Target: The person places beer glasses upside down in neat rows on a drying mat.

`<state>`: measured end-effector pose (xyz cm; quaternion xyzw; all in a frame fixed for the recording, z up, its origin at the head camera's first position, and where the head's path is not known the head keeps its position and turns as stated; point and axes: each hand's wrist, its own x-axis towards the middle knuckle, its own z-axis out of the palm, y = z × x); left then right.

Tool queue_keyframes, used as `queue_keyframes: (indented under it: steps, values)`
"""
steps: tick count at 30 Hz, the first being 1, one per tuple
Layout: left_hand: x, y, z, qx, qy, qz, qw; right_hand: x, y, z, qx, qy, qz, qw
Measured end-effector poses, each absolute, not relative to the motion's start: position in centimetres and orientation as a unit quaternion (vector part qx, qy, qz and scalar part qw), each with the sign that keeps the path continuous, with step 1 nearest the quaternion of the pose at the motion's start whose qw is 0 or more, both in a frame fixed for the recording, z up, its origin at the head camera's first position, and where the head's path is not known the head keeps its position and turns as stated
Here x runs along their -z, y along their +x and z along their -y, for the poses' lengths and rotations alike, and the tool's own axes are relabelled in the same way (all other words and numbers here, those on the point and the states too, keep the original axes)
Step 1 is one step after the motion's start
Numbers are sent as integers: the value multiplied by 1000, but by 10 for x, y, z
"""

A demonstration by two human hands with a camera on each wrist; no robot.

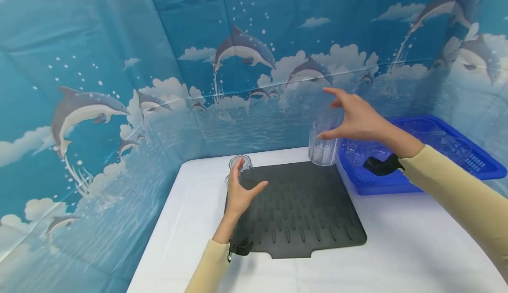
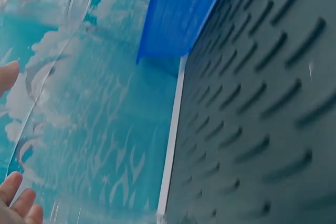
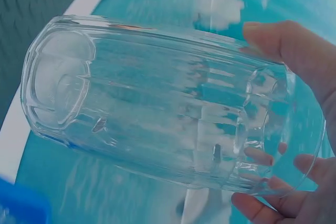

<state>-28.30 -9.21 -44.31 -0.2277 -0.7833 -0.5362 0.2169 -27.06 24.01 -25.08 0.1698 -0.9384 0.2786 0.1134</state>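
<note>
My right hand (image 1: 359, 118) holds a clear faceted glass tumbler (image 1: 323, 149) near its rim, over the far right corner of a dark ribbed drying mat (image 1: 293, 209). In the right wrist view, thumb and fingers lie on opposite sides of the tumbler (image 3: 157, 103), with its thick base away from the palm. My left hand (image 1: 240, 198) hovers over the mat's left side, its thumb and fingers spread apart and nothing between them. Behind its fingertips stands a clear glass (image 1: 244, 161) at the mat's far left corner. Part of another glass beside it is mostly hidden by that hand.
A blue plastic basket (image 1: 369, 188) with several clear glasses stands on the right of the white table (image 1: 166, 249). Behind the table hangs a blue curtain (image 1: 158, 125) printed with dolphins, close to the far edge.
</note>
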Motion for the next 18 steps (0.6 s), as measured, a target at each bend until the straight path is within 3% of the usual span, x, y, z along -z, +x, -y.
queue_keyframes:
  steps: [10, 18]
  values:
    - [436, -280, 33, 551, -302, 763, 153, 259, -269, -195, -272, 215, 931, 112]
    - [428, -280, 10, 558, -311, 762, 106, 266, -267, -172, -268, 249, 923, 115]
